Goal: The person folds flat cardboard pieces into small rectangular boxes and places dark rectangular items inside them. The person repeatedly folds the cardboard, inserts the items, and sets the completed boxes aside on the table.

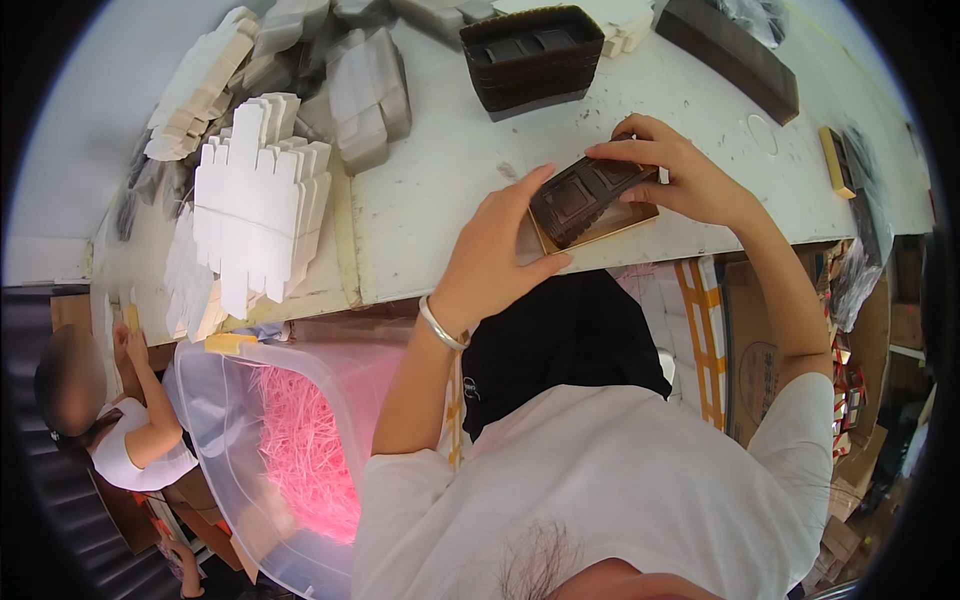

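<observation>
A dark brown plastic tray (580, 203) with two square recesses is tilted over a shallow gold-edged box (640, 216) on the white table. My right hand (682, 172) pinches the tray's right end, fingers on top and thumb beneath. My left hand (492, 245), with a silver bangle at its wrist, is wrapped round the left end of the box, thumb at the near corner and fingers up along the tray's left edge. The tray covers most of the box's inside. Behind them stands a stack of the same dark trays (533, 65).
White flat card blanks (258, 200) stand in a bundle at the left, near wrapped grey bundles (365, 95). A long dark box (728, 55) lies at the back right. Below the table edge, a clear tub (225, 440) holds pink shredded filler. Another person (140, 430) works at far left.
</observation>
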Demonstrator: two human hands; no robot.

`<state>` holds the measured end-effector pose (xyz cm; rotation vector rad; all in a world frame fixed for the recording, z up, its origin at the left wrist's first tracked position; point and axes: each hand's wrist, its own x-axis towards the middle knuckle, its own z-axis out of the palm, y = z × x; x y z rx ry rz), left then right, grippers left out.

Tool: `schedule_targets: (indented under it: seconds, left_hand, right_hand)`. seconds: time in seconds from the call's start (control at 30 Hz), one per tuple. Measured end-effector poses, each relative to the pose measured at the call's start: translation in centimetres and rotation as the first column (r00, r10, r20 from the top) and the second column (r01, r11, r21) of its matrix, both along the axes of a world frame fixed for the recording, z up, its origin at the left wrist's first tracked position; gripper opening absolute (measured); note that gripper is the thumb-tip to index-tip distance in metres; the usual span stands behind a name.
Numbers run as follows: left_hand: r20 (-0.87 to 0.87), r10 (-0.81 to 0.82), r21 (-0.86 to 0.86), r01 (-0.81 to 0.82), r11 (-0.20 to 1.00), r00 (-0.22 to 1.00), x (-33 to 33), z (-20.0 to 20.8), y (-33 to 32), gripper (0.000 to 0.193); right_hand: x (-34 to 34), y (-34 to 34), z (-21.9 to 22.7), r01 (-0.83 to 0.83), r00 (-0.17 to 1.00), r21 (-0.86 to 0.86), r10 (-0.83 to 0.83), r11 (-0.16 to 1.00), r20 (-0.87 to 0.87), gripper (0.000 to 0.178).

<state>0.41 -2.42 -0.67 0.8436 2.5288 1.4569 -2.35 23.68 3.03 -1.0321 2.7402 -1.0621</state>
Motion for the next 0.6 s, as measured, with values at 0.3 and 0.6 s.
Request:
schedule_targets:
  seconds: [0.3,0.6]
  left_hand:
    - [-0.169,-0.039,-0.062,0.028,0.998,0.985,-0.6,-0.3,-0.3,0.063]
    - [-0.08,-0.118,-0.037,0.115,0.993,0.99,-2.0,0.2,-1.6,0.053]
  right_hand:
    - [4.0,-0.9,-1.0,0.084,0.996,0.011,-0.084,0.996,0.022,0.064]
    - [2.0,1.0,-0.6,-0.034,0.975,-0.152,0.066,0.988,0.211,0.041]
